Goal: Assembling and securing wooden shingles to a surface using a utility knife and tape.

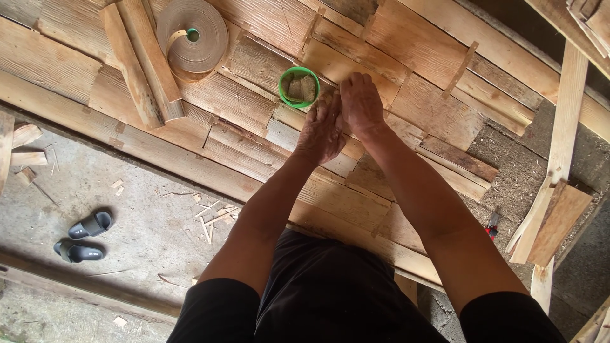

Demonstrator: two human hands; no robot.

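Overlapping wooden shingles [254, 101] fill frame centre. Left hand [323, 130] and right hand [361, 105] pressed together on shingle beside green cup [298, 87]; grip hidden, cannot tell. Risk: elbow nudge could tip cup, and loose shingle may slide.

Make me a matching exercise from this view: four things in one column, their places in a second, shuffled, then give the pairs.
Things:
1. green bowl
2. tape roll
3. dark sandals
4. left hand

Places:
A. on the concrete floor, lower left
B. beside the right hand, on the wooden strips
C. on the boards, top left
D. just beyond both hands, small wood pieces inside

Pairs: 1-D, 2-C, 3-A, 4-B
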